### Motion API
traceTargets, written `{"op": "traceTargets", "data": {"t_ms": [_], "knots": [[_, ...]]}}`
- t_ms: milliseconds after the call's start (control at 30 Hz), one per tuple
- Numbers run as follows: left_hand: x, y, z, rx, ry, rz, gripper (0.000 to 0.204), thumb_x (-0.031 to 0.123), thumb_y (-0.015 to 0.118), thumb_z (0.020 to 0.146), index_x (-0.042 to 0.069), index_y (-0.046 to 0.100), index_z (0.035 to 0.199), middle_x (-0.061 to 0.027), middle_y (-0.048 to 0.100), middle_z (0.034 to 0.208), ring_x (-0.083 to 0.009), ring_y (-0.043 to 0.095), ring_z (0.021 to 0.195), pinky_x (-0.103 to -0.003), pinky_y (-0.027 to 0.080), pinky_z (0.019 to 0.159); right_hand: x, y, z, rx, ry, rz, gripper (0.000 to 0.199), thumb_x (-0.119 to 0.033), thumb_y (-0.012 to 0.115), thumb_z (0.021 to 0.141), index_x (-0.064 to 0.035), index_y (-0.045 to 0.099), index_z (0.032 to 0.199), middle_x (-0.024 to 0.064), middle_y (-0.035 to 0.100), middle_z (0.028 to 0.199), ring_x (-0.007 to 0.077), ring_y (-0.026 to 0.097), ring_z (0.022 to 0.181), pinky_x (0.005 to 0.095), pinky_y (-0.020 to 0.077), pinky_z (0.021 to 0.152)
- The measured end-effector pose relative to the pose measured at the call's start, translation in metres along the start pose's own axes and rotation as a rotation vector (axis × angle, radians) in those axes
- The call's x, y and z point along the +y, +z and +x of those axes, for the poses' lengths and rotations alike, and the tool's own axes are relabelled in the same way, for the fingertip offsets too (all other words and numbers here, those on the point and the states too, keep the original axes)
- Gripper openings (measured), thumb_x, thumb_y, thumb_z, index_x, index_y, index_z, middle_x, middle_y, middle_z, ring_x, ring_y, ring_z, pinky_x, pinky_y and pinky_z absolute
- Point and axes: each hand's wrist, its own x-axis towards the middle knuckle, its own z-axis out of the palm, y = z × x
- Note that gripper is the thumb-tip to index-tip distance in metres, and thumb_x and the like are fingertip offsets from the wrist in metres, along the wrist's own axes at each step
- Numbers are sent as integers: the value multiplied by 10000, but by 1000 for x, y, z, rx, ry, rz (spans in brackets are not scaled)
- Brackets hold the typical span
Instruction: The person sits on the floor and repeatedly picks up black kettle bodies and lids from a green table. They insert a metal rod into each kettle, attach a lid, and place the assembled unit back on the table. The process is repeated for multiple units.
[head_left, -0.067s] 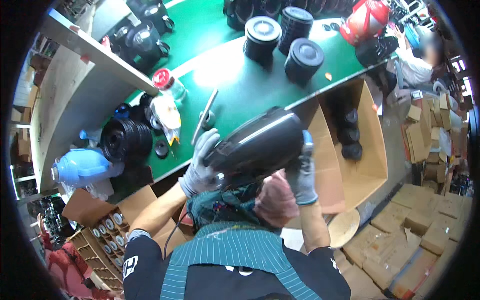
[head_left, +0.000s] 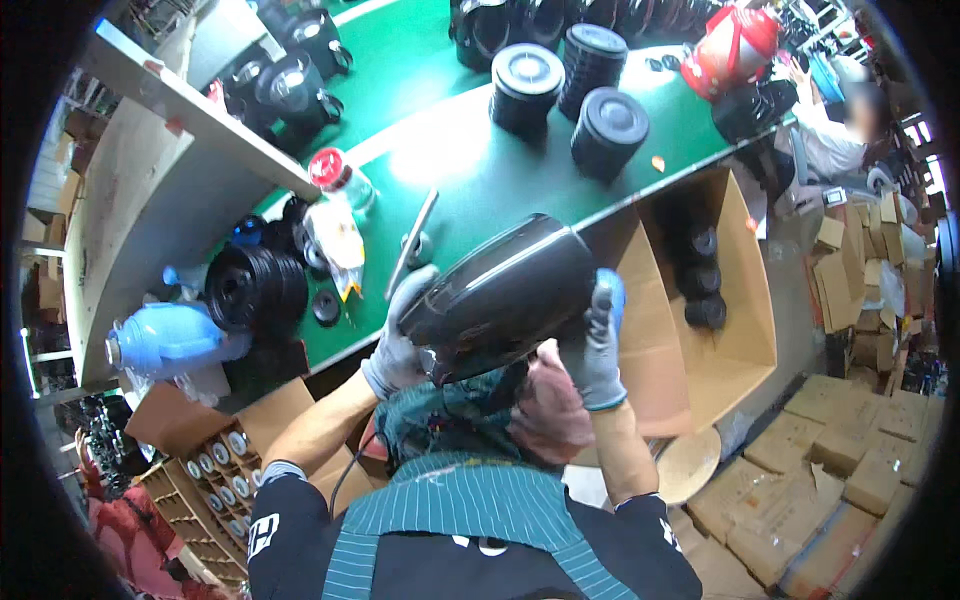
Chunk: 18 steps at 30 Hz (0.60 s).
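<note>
Both my hands, in grey gloves, hold a glossy black jug-like shell sideways over my lap. My left hand grips its left end, fingers along the upper edge. At the right end is my right hand, its thumb pointing up; a blue patch shows beside it, too unclear to name. The shell's underside and the fingers beneath are hidden. Below it lies a pinkish cloth over my teal apron.
A metal rod and a red-lidded jar stand on the green table. Stacked black lids sit farther back. An open carton with black parts is at right. A blue jug is at left. Another person sits far right.
The shell has tipped and shifted slightly left in my hands. My right thumb shows more plainly. The surroundings sit a little lower in view.
</note>
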Motion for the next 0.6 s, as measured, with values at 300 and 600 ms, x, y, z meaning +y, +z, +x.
{"op": "traceTargets", "data": {"t_ms": [300, 600], "knots": [[22, -66, 192, 388, -31, 438, 424, 214, 948, 778, 43, 749, 1111, -189, 666, 1176, -367, 683, 995, -435, 550, 872, 11, 34, 109, 13, -633, -1081, 276, -275, 780, 956, -46, 692, 1082, 233, 728, 1269, 410, 693, 1175, 498, 512, 1066], [-93, -132, 475, 264, -123, 1024, 613, 503, 822, 886, 143, 748, 1376, -185, 756, 1276, -342, 729, 1147, -451, 542, 1018, 59, -2, 120, -32, -700, -1368, 201, -192, 865, 852, -125, 691, 926, 79, 774, 1055, 309, 728, 961, 488, 553, 980]]}}
